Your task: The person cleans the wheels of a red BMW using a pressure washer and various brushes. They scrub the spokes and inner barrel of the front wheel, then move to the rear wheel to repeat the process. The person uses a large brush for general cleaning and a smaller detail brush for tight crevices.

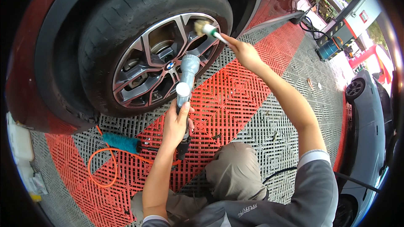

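A detailing brush (pixel 209 30) with pale bristles and a green-and-white handle is in my right hand (pixel 246 53). Its bristle end is at the upper right spokes of the alloy wheel (pixel 181 25), slightly blurred; whether it touches them I cannot tell. My left hand (pixel 175 124) grips a spray gun (pixel 189 69) with a grey flared nozzle, a round white cap and a black handle. From my view the nozzle overlaps the rim just right of its BMW centre cap (pixel 170 66). Around the rim is a black tyre (pixel 104 34), under the arch of a dark red car (pixel 28 69).
A teal wheel brush (pixel 120 142) lies on the red and grey grid floor (pixel 227 91), beside a looped orange hose (pixel 90 164). At right stands a grey car (pixel 367 126). A blue bucket-like container (pixel 329 49) is farther back. White containers (pixel 20 138) stand at far left.
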Demonstrator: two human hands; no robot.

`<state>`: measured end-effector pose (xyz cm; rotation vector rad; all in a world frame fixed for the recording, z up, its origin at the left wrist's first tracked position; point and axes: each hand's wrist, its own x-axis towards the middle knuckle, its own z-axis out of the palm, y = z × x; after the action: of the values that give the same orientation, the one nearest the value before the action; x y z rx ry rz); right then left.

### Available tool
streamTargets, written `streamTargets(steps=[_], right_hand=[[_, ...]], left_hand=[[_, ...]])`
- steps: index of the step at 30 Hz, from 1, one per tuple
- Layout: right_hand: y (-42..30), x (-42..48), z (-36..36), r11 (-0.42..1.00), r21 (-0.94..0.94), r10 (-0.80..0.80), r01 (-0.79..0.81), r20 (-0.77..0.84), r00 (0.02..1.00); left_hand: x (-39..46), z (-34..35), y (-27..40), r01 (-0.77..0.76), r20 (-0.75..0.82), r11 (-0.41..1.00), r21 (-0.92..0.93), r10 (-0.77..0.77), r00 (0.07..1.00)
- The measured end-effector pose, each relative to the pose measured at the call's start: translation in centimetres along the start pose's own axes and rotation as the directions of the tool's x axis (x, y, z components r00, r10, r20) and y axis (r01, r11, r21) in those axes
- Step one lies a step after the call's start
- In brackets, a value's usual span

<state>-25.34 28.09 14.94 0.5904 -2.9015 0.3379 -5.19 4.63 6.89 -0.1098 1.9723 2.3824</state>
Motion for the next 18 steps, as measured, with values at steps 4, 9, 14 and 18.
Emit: streamTargets(steps=[4,9,14,18], right_hand=[[0.3,0.0,0.1,0.981,0.191,0.031,-0.038,0.037,0.999],[-2.6,0.5,-0.2,0.998,-0.021,0.067,-0.067,0.004,0.998],[-0.7,-1.9,1.1,0.994,0.017,0.105,-0.105,-0.029,0.994],[-2.8,-0.3,3.0,0.996,0.047,0.076,-0.072,-0.093,0.993]], left_hand=[[-0.7,-0.3,-0.1,0.001,0.022,1.0,-0.016,-0.001,1.0],[0.5,0.8,0.6,-0.05,0.037,0.999,0.014,0.05,0.998],[1.0,0.7,1.4,-0.017,-0.037,0.999,0.03,0.018,0.999],[1.3,1.4,2.8,-0.026,-0.048,0.998,0.057,0.029,0.998]])
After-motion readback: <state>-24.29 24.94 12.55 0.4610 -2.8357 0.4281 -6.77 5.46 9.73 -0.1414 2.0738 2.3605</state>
